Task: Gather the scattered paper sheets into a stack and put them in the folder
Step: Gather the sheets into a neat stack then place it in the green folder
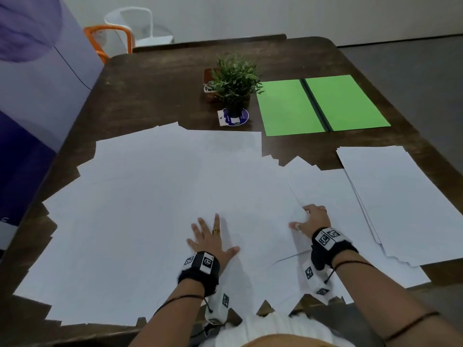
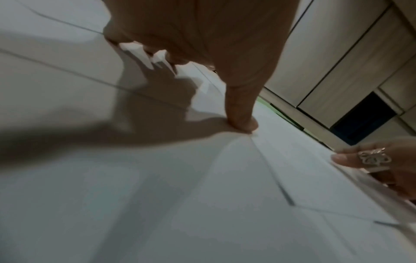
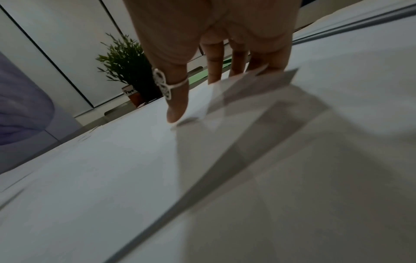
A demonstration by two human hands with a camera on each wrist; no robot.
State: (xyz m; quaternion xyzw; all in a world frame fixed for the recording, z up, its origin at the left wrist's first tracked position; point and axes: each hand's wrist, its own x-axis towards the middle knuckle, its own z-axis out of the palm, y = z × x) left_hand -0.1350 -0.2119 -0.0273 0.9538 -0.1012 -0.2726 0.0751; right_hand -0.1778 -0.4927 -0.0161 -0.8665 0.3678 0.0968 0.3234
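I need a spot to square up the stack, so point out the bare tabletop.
Bare wood lies on the table left of the potted plant, up to the far edge, and in a strip between the green folder and the paper stack at right. The near half is crowded: scattered sheets under the left hand and right hand.

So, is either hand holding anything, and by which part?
The right hand pinches a corner of one paper sheet, lifted. The left hand holds nothing, pressing flat on the scattered sheets.
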